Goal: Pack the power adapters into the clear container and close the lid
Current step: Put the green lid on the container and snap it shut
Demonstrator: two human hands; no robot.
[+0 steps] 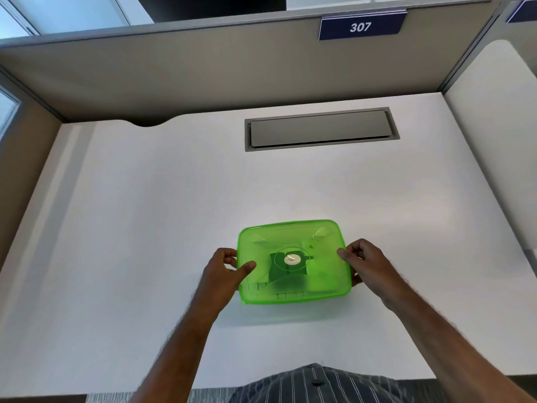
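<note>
On the desk [145,213], the green lid [293,257] is pinched at both edges by left hand [225,271] and right hand [366,266]; uneven pressing could leave one corner unsealed over the adapters [286,269]

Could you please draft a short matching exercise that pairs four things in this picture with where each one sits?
Things:
1. left hand
2. right hand
3. green lid
4. grey cable hatch

Places:
A. set into the far part of the desk
B. on top of the container
C. at the lid's right edge
D. at the lid's left edge

Pairs: 1-D, 2-C, 3-B, 4-A
</note>
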